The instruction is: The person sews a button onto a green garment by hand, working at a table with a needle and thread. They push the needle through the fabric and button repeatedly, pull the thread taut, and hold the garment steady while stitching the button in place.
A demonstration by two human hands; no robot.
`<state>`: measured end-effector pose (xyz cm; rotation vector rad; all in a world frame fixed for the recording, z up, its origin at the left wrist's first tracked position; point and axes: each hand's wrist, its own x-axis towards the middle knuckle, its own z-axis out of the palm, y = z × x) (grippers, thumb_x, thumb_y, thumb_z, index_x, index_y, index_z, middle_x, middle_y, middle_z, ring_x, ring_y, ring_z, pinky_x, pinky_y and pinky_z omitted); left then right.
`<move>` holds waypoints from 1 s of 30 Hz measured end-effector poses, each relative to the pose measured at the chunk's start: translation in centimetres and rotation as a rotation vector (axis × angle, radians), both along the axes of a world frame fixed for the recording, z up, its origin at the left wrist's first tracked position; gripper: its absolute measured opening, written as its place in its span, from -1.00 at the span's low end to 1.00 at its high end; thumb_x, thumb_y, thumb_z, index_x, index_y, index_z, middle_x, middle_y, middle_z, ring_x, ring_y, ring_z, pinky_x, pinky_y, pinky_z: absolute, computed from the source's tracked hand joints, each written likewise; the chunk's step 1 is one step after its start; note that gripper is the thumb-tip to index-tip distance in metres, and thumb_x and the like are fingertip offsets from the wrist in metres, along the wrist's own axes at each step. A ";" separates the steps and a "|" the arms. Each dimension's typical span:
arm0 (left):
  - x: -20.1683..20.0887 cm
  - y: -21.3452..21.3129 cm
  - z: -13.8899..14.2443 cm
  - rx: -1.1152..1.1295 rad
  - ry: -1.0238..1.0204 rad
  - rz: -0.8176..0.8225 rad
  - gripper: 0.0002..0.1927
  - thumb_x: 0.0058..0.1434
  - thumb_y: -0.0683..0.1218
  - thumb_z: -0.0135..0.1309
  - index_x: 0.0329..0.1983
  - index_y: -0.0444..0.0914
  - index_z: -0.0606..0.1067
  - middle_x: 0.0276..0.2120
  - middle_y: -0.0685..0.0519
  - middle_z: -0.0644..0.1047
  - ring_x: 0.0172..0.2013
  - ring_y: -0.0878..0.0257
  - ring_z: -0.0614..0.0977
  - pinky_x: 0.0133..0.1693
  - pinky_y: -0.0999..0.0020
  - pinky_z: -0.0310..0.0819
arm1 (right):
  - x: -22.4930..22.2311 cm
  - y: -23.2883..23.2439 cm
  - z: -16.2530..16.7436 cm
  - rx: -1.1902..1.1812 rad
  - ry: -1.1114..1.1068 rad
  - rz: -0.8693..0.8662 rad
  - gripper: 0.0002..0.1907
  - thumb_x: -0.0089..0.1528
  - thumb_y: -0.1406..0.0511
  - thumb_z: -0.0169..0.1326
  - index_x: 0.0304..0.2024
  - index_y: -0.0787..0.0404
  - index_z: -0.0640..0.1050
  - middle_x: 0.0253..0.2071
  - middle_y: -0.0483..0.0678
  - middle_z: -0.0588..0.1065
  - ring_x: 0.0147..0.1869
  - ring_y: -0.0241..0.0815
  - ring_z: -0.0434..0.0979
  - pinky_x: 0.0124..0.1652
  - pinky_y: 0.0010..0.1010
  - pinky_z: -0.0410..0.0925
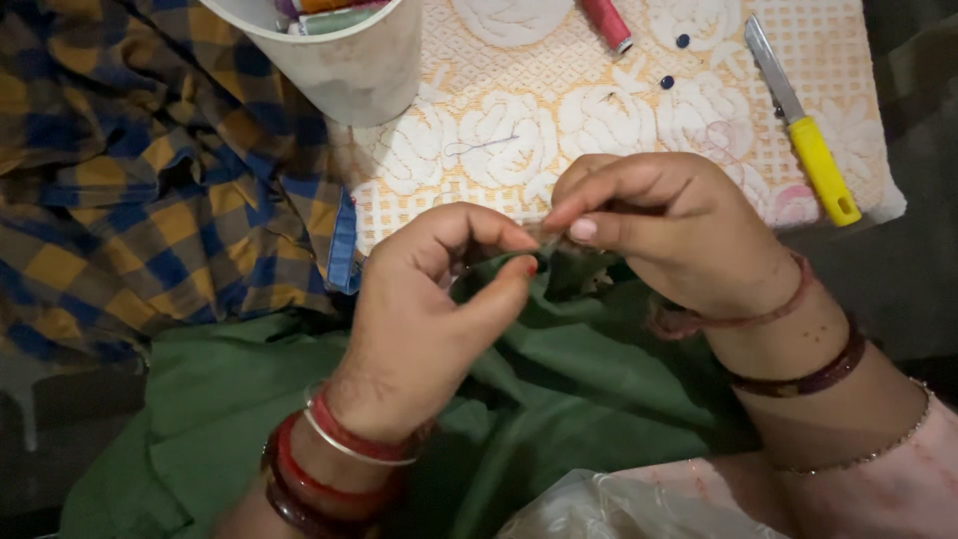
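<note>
Here, at nine o'clock from where I watch, a checked cloth (pixel 150 170) in blue and yellow lies bunched, soft and loose. Just past it, toward eleven o'clock, stands a white tub (pixel 354 70); it is cut off by the top edge, and I can see only a few spools or packets of colour poking up inside, too cropped to name.

At the centre the left hand (pixel 419 319) is curled, thumb and forefinger brought together in a pinch at the edge of the green fabric (pixel 559 399), which spreads from seven o'clock across the lap to about four o'clock. The pinch lands on something small and dark where the two hands meet; I cannot tell whether it is a needle, a thread or a fold of the cloth. I judge the green fabric light, limp and easily creased, best held close to the worked edge, since it would sag anywhere else.

The right hand (pixel 669 230) meets it at one o'clock from centre, fingertips pressed together on the same small spot, the other fingers folded.

Beyond, on the textured cream mat (pixel 519 130), lie a loose thread, a red spool (pixel 607 24) at twelve o'clock, two dark buttons (pixel 667 82), and at two o'clock a yellow-handled cutter (pixel 803 125), blade out, well apart from both hands.
</note>
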<state>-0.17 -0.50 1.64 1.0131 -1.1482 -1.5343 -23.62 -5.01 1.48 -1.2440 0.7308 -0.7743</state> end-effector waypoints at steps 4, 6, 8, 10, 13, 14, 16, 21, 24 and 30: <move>0.3 0.3 1.9 -0.298 -0.280 0.004 -0.87 0.20 -0.30 0.19 -0.19 -0.31 0.55 -0.26 0.07 0.62 -0.19 0.31 0.64 -0.10 0.43 0.53 | -0.2 0.3 0.4 0.171 -0.101 -0.116 -0.78 0.30 0.57 0.09 -0.01 0.42 0.58 -0.08 0.10 0.56 -0.02 -0.17 0.58 0.00 -0.38 0.44; 0.8 0.2 2.8 -0.515 -0.386 -0.005 -0.86 0.21 -0.30 0.21 -0.19 -0.30 0.53 -0.24 0.02 0.59 -0.18 0.21 0.66 -0.10 0.38 0.53 | -0.2 0.5 0.8 0.202 -0.132 -0.143 -0.81 0.33 0.56 0.09 -0.01 0.44 0.58 -0.07 0.14 0.55 -0.05 -0.11 0.56 -0.02 -0.32 0.43; 1.1 0.2 3.6 -0.634 -0.390 -0.016 -0.83 0.13 -0.34 0.20 -0.24 -0.32 0.51 -0.29 -0.03 0.57 -0.23 0.10 0.63 -0.14 0.30 0.50 | -0.2 0.9 1.3 0.076 -0.139 -0.084 -0.91 0.36 0.52 0.08 -0.09 0.41 0.57 -0.08 0.08 0.54 0.01 -0.15 0.56 0.07 -0.32 0.43; 1.2 0.0 4.1 -0.718 -0.406 -0.016 -0.81 0.09 -0.36 0.20 -0.24 -0.33 0.50 -0.30 -0.05 0.56 -0.24 0.05 0.62 -0.14 0.25 0.49 | 0.0 1.2 1.9 -0.008 -0.107 -0.044 -0.95 0.39 0.50 0.06 -0.12 0.39 0.55 -0.07 0.08 0.55 0.05 -0.17 0.56 0.15 -0.31 0.44; 1.3 0.1 4.6 -0.764 -0.429 0.000 -0.78 0.11 -0.38 0.20 -0.21 -0.32 0.51 -0.29 -0.04 0.55 -0.21 0.06 0.63 -0.11 0.25 0.52 | 0.3 1.7 2.8 -0.016 -0.008 -0.020 -0.93 0.42 0.48 0.03 -0.10 0.39 0.54 -0.05 0.12 0.57 0.08 -0.15 0.58 0.19 -0.30 0.46; 1.3 0.1 4.8 -0.764 -0.427 0.006 -0.78 0.10 -0.38 0.20 -0.21 -0.32 0.51 -0.29 -0.04 0.55 -0.22 0.07 0.63 -0.11 0.26 0.52 | 0.4 1.8 3.0 0.010 0.015 -0.014 -0.93 0.39 0.48 0.03 -0.12 0.39 0.54 -0.06 0.12 0.58 0.07 -0.14 0.58 0.15 -0.31 0.46; 1.3 0.1 4.9 -0.743 -0.419 0.018 -0.78 0.10 -0.39 0.19 -0.21 -0.33 0.51 -0.29 -0.03 0.56 -0.23 0.08 0.63 -0.13 0.28 0.52 | 0.5 2.0 3.3 0.040 0.037 -0.013 -0.93 0.37 0.48 0.03 -0.13 0.40 0.54 -0.07 0.12 0.58 0.06 -0.14 0.59 0.11 -0.32 0.46; 1.1 0.2 5.0 -0.661 -0.400 0.034 -0.79 0.10 -0.39 0.19 -0.23 -0.33 0.51 -0.30 -0.02 0.57 -0.25 0.12 0.65 -0.15 0.33 0.52 | 0.7 2.0 3.3 0.052 0.019 -0.014 -0.92 0.37 0.49 0.05 -0.12 0.41 0.56 -0.07 0.12 0.59 0.04 -0.15 0.59 0.07 -0.35 0.47; 1.0 0.4 4.8 -0.609 -0.386 0.054 -0.81 0.08 -0.38 0.19 -0.26 -0.34 0.50 -0.32 -0.03 0.57 -0.26 0.12 0.65 -0.18 0.34 0.53 | 0.7 2.0 3.1 0.055 0.036 -0.030 -0.91 0.36 0.49 0.05 -0.11 0.41 0.56 -0.09 0.10 0.59 0.01 -0.17 0.60 0.04 -0.37 0.48; 0.6 1.5 3.0 -0.293 -0.155 0.063 -0.81 0.29 -0.36 0.19 -0.06 -0.33 0.52 -0.15 0.03 0.58 -0.18 0.30 0.63 -0.01 0.48 0.51 | 1.1 2.6 2.3 0.083 0.055 -0.138 -0.91 0.37 0.48 0.08 -0.10 0.42 0.54 -0.11 0.03 0.56 0.00 -0.23 0.55 0.04 -0.41 0.43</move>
